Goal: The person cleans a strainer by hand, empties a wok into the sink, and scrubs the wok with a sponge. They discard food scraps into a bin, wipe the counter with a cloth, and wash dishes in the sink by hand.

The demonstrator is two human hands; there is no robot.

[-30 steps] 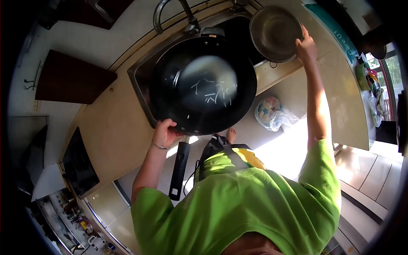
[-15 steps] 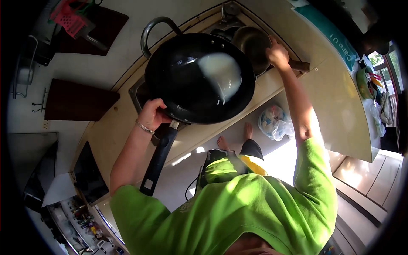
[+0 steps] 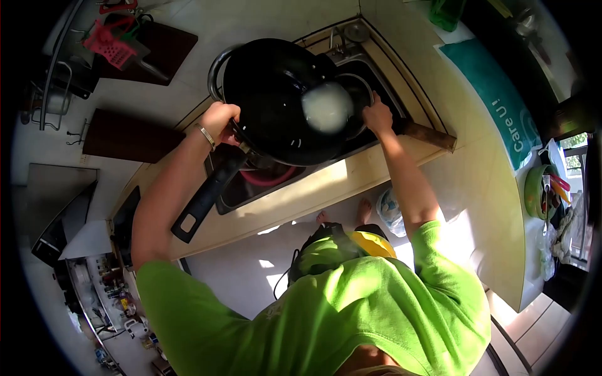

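Far left: pink basket [image 3: 108,39] and a dark cutting board [image 3: 164,45] against the wall; a second dark board [image 3: 128,135] lies flat on the counter [image 3: 301,197].

Left hand [image 3: 219,122], bracelet on the wrist, is clamped around the neck of the wok handle [image 3: 204,197], right where the handle meets the bowl. The handle's free end points down and left, back toward the person.

The wok [image 3: 279,100] is held up over the sink [image 3: 251,188], apparently tilted, its far rim toward the faucet [image 3: 216,69] and the back wall. Its long axis runs from the handle tip at lower left up to the bowl at upper right, so the bowl lies ahead and to the right of the left hand. A pale patch [image 3: 327,106] shows on the inside of the bowl near its right rim (water or glare, cannot tell which).

Below the wok, something pink [image 3: 266,178] sits in the sink basin.

Right hand [image 3: 378,116] is just beside the wok's right rim, fingers closed on the edge of a metal bowl [image 3: 357,94] that sits down in the sink, partly hidden behind the wok. The hands are apart, one on each side of the wok; the right is nearer the pale patch and the metal bowl, the left carries the wok alone.

Right of the sink: a wooden handle [image 3: 429,135] lying on the counter edge, then a teal mat [image 3: 501,109], then a green bowl [image 3: 536,188] at the far right.
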